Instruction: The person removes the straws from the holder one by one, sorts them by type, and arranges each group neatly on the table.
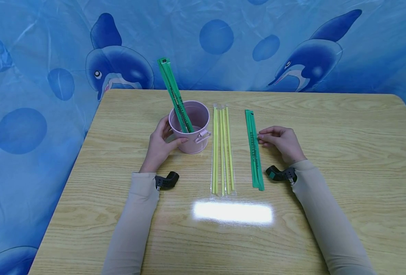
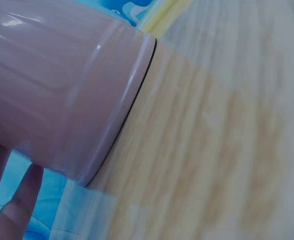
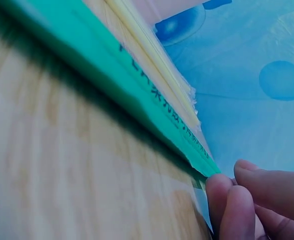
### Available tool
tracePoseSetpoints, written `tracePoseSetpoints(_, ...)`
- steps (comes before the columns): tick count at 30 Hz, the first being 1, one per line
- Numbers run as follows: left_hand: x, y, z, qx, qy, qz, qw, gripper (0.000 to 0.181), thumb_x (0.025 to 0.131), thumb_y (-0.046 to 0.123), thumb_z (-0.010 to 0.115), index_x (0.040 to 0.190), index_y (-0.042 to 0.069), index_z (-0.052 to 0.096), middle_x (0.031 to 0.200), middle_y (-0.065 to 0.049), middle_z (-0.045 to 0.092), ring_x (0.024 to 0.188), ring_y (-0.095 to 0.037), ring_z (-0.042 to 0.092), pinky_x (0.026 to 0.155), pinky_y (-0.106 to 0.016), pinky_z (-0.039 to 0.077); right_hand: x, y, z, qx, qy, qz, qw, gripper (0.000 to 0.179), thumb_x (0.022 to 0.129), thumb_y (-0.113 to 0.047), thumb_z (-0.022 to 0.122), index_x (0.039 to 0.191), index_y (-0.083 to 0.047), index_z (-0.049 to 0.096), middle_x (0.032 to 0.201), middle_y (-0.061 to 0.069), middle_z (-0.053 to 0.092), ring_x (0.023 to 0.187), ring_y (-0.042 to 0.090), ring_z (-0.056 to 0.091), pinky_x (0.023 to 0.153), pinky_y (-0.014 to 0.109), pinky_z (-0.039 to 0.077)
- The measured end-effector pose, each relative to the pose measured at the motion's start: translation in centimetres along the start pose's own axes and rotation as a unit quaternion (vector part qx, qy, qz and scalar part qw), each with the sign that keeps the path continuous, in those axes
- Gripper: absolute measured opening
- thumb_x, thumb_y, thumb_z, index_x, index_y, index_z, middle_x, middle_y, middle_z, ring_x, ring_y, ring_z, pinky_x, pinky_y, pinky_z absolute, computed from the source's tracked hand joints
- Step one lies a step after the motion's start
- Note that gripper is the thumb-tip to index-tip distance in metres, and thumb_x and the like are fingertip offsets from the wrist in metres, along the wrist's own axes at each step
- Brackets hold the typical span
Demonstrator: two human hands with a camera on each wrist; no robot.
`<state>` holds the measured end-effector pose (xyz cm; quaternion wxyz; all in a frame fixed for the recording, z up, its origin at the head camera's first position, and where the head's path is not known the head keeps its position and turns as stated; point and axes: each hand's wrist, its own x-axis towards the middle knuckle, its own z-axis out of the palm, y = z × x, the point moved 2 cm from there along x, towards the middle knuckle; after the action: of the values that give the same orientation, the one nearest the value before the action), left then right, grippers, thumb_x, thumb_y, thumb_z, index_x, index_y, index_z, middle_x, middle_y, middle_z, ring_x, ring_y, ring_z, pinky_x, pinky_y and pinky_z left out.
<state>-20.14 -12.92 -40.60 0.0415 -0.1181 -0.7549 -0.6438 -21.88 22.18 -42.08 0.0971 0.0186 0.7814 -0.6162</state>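
"Where's the head view?"
"Above the counter (image 1: pixel 361 172), facing forward and down, far enough back for both forearms (image 1: pixel 132 225)."
"And the wrist views?"
"Very close: the left shows the pail (image 2: pixel 51 85) at upper left; the right, a green wrapper (image 3: pixel 101 75), upper left. Both share yellow sticks (image 3: pixel 145 42), top centre."

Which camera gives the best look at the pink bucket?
The head view: there the pink bucket shows from rim to base, inside included. The left wrist view shows part of its side and base edge; the right wrist view, a sliver.

"PLA聚乳酸" on a green wrapper (image 3: pixel 121 85)
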Motion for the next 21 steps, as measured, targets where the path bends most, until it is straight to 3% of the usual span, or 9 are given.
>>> tracePoseSetpoints(5,-0.03,0.14,-0.19,-0.002,0.002,-0.002,1.0,0.073,0.079,0.001,0.074,0.142,0.006,0.037,0.138,-0.01,0.048,0.127,-0.019,0.046,0.104,-0.032,0.039,0.01,-0.29,0.14,0.02,-0.001,-0.01,0.9998,0.025,0.091,-0.003,0.06,0.109,0.014,0.056,0.084,-0.003,0.068,0.075,0.008,0.066,0.066,0.019,0.056)
tracePoseSetpoints(13,-0.03,0.14,-0.4,0.0,0.004,0.009,1.0,0.074,0.079,0.001,0.074,0.142,0.005,0.037,0.139,-0.011,0.048,0.127,-0.02,0.046,0.103,-0.034,0.04,0.01,-0.57,0.22,0.095,0.006,-0.032,0.9949,0.022,0.089,0.0,0.062,0.104,0.014,0.053,0.082,0.003,0.069,0.07,0.012,0.067,0.061,0.021,0.056)
tracePoseSetpoints(21,0.01,-0.09,0.04,-0.009,-0.003,-0.002,1.0,0.074,0.079,0.002,0.074,0.143,0.006,0.037,0.14,-0.011,0.046,0.128,-0.02,0.044,0.104,-0.034,0.039,-0.1,-0.73,0.01,0.087,0.019,-0.007,0.996,0.026,0.09,-0.006,0.063,0.108,0.011,0.053,0.084,0.004,0.069,0.074,0.014,0.067,0.067,0.023,0.057)
